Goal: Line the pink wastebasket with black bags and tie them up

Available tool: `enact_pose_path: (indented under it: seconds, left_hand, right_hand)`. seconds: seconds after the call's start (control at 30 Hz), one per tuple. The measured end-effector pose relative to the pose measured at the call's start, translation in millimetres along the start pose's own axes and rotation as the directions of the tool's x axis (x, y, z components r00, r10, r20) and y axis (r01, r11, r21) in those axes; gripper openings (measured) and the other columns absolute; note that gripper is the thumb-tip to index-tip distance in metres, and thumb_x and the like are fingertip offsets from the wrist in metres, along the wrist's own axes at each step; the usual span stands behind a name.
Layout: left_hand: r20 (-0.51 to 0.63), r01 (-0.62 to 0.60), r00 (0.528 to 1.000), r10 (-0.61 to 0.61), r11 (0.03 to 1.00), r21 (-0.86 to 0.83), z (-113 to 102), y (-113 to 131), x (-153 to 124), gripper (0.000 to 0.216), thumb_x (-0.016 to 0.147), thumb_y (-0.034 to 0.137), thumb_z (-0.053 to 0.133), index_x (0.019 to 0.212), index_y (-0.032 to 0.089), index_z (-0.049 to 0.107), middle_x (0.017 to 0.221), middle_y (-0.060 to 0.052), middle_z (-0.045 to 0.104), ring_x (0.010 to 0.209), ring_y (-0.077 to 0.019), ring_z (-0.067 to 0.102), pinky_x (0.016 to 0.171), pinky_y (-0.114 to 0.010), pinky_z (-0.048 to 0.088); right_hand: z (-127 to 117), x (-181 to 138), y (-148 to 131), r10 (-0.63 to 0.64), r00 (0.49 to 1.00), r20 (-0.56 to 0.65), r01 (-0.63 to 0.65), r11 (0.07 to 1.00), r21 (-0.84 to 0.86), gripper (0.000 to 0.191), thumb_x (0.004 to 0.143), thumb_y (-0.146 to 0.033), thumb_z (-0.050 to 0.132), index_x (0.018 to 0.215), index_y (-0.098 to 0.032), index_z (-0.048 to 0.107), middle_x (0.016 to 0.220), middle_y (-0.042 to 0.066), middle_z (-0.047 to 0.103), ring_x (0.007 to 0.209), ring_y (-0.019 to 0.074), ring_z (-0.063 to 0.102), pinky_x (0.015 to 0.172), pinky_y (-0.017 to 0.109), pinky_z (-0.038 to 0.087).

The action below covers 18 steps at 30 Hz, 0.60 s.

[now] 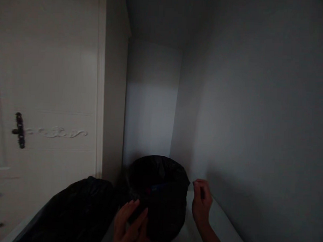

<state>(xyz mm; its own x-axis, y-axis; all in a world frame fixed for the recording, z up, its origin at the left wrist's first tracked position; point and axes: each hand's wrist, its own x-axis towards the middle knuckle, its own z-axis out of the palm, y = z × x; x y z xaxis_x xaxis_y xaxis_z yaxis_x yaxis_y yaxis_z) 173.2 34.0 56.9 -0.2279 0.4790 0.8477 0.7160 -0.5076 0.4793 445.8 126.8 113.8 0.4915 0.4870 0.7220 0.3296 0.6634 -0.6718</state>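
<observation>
A black plastic bag stands with its round mouth facing up. Inside it, a small blue and pink patch shows dimly; its kind is too dark to make out. My left hand is at the near left side of the bag, fingers stretched and thumb apart, against the black plastic. To the right, my right hand has thumb and fingertips pinched together at the bag's rim, which is drawn out to a point toward them. Darkness hides the exact contact.
A second dark plastic bag lies bulging at the lower left. Behind it rises a white wardrobe with a dark handle. A grey wall closes the right side, above a pale surface. The light is dim.
</observation>
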Motion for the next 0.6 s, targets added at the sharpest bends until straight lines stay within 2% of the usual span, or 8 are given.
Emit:
enact_pose_path:
  seconds: [0.03, 0.1, 0.17, 0.23, 0.33, 0.43, 0.6]
  left_hand:
    - [-0.032, 0.084, 0.996, -0.084, 0.996, -0.015, 3.2, -5.6, -8.6, 0.028, 0.093, 0.031, 0.072, 0.119, 0.036, 0.079, 0.139, -0.012, 0.069, 0.141, -0.0393, 0.059, 0.119, -0.065, 0.048]
    - [-0.066, 0.194, 0.978, -0.198, 0.979, -0.066, 10.9, -15.6, -18.1, 0.055, 0.094, 0.039, 0.070, 0.147, 0.031, 0.060, 0.160, -0.016, 0.051, 0.152, -0.0431, 0.045, 0.125, -0.069, 0.039]
    - [-0.045, 0.264, 0.961, -0.274, 0.952, -0.157, 21.2, -21.9, -20.1, 0.076, 0.098, 0.046, 0.061, 0.166, 0.028, 0.030, 0.174, -0.017, 0.030, 0.161, -0.0431, 0.030, 0.130, -0.068, 0.029]
    - [0.029, 0.351, 0.934, -0.357, 0.897, -0.267, 33.8, -24.8, -19.8, 0.080, 0.103, 0.051, 0.050, 0.170, 0.029, 0.012, 0.180, -0.014, 0.017, 0.166, -0.0399, 0.020, 0.134, -0.065, 0.023]
    - [0.153, 0.488, 0.871, -0.466, 0.795, -0.360, 50.6, -29.1, -22.4, 0.078, 0.105, 0.057, 0.040, 0.170, 0.028, 0.010, 0.181, -0.012, 0.020, 0.167, -0.0361, 0.018, 0.135, -0.059, 0.023]
    - [0.237, 0.590, 0.807, -0.541, 0.721, -0.363, 58.6, -39.8, -26.9, 0.082, 0.104, 0.063, 0.040, 0.171, 0.027, 0.011, 0.176, -0.015, 0.033, 0.163, -0.0357, 0.031, 0.131, -0.056, 0.035]
    - [0.306, 0.648, 0.760, -0.573, 0.700, -0.301, 62.0, -59.5, -37.4, 0.090, 0.099, 0.071, 0.046, 0.172, 0.031, 0.011, 0.166, -0.015, 0.051, 0.154, -0.0385, 0.048, 0.125, -0.059, 0.046]
  right_hand:
    - [-1.6, -6.5, 9.1, 0.078, 0.997, 0.002, -0.078, 0.997, 0.005, 0.045, 0.099, -0.065, 0.059, 0.081, -0.023, 0.065, 0.085, 0.003, 0.064, 0.084, 0.0228, 0.060, 0.080, 0.036, 0.049]
    - [-3.7, -19.8, 29.0, 0.236, 0.966, 0.102, -0.238, 0.971, 0.008, 0.051, 0.094, -0.073, 0.059, 0.085, -0.023, 0.067, 0.084, 0.004, 0.067, 0.086, 0.0251, 0.063, 0.083, 0.038, 0.051]
    - [-4.0, -33.3, 48.2, 0.366, 0.893, 0.262, -0.384, 0.923, 0.018, 0.057, 0.088, -0.079, 0.063, 0.089, -0.023, 0.072, 0.088, 0.006, 0.073, 0.093, 0.0290, 0.067, 0.088, 0.042, 0.054]
    - [-3.4, -46.9, 63.3, 0.457, 0.810, 0.368, -0.507, 0.861, 0.045, 0.063, 0.082, -0.084, 0.066, 0.098, -0.024, 0.077, 0.100, 0.007, 0.079, 0.106, 0.0334, 0.070, 0.095, 0.046, 0.056]
    - [-3.8, -65.1, 73.7, 0.528, 0.734, 0.427, -0.620, 0.777, 0.106, 0.069, 0.079, -0.087, 0.067, 0.112, -0.028, 0.081, 0.119, 0.008, 0.081, 0.124, 0.0367, 0.069, 0.103, 0.051, 0.056]
    - [-7.4, -78.2, 71.9, 0.535, 0.688, 0.490, -0.665, 0.736, 0.130, 0.068, 0.082, -0.086, 0.065, 0.120, -0.033, 0.081, 0.131, 0.007, 0.079, 0.133, 0.0376, 0.066, 0.109, 0.055, 0.054]
    - [-13.1, -89.2, 70.6, 0.539, 0.639, 0.549, -0.696, 0.709, 0.114, 0.069, 0.087, -0.088, 0.053, 0.128, -0.039, 0.079, 0.137, 0.005, 0.077, 0.143, 0.0379, 0.061, 0.114, 0.058, 0.053]
